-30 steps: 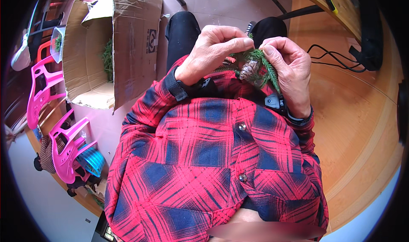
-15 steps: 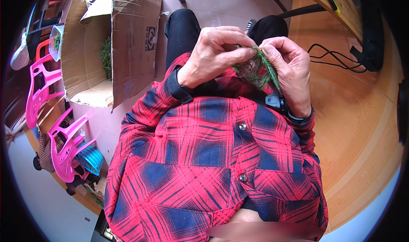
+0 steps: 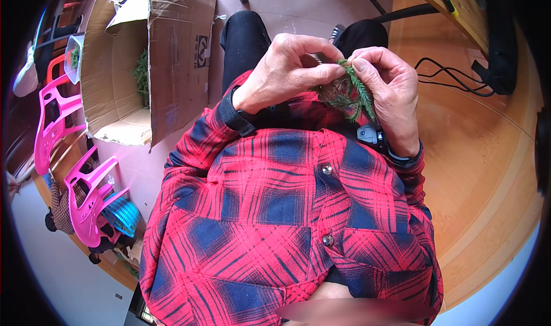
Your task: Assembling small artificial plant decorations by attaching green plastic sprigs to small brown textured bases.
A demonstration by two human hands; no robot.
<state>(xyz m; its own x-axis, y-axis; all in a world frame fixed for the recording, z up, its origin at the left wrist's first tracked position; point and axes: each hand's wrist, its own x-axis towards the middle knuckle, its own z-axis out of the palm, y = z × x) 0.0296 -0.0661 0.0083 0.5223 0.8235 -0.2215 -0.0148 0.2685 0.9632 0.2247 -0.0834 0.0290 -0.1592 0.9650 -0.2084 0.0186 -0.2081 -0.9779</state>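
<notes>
So, bare left hand (image 3: 293, 68) and bare right hand (image 3: 389, 91) over there, both pinching one feathery green sprig (image 3: 361, 90), open brown cardboard box (image 3: 179, 94) off to their left

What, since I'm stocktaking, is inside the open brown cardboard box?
Feathery green foliage shows in the box, partly hidden by its right-hand cardboard panel; anything else behind it cannot be seen.

The greenery (image 3: 361, 87) at two o'clock looks bristly and matt; the plaid shirt (image 3: 261, 202) at six, soft cloth; the box (image 3: 179, 79) at ten, creased matt cardboard; the pink chair (image 3: 84, 224) at eight, smooth glossy plastic.
</notes>
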